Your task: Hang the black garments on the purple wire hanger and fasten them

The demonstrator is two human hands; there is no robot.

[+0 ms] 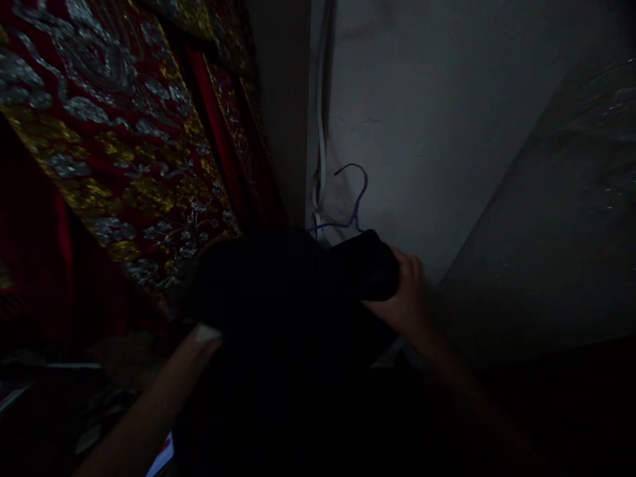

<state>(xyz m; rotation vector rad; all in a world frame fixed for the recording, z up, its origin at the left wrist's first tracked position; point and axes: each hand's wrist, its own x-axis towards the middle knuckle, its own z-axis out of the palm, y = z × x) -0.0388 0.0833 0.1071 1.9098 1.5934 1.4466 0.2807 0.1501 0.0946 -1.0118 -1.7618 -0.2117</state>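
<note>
A black garment (288,298) hangs on a purple hanger (354,202), whose hook shows above the cloth against the pale wall. My right hand (405,291) is closed around the garment's right shoulder. My left forearm (163,391) reaches up from the lower left and goes under the dark cloth; the left hand itself is hidden by the garment. The scene is very dim.
Red garments with gold and silver embroidery (124,132) hang at the left. White cables (322,119) run down the wall corner. A grey plastic-covered surface (556,218) slants at the right. Dim clutter lies at the lower left.
</note>
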